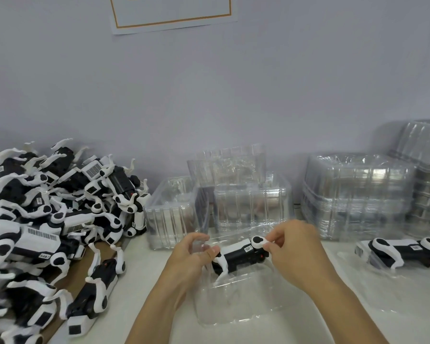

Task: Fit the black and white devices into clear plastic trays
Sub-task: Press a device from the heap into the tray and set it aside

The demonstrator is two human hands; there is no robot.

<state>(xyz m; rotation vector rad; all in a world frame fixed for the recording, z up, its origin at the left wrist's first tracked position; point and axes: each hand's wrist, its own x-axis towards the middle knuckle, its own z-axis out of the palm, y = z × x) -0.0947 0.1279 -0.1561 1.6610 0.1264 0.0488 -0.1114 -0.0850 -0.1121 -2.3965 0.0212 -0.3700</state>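
I hold one black and white device (241, 256) over the clear tray (246, 301) lying on the white surface (308, 326). My left hand (194, 254) pinches its near end, fingers curled; my right hand (293, 247) pinches its white leg joint. Left of the tray lies the heap of devices (47, 219); behind it stand stacked empty trays (353, 194); right of it, a second device (407, 252) sits in another tray.

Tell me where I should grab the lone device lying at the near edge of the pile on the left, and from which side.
Probably take that device by its black middle body, coming from above with fingers across its width. It lies lengthwise apart from the pile, and its thin white legs stick up and look likely to swing if gripped.
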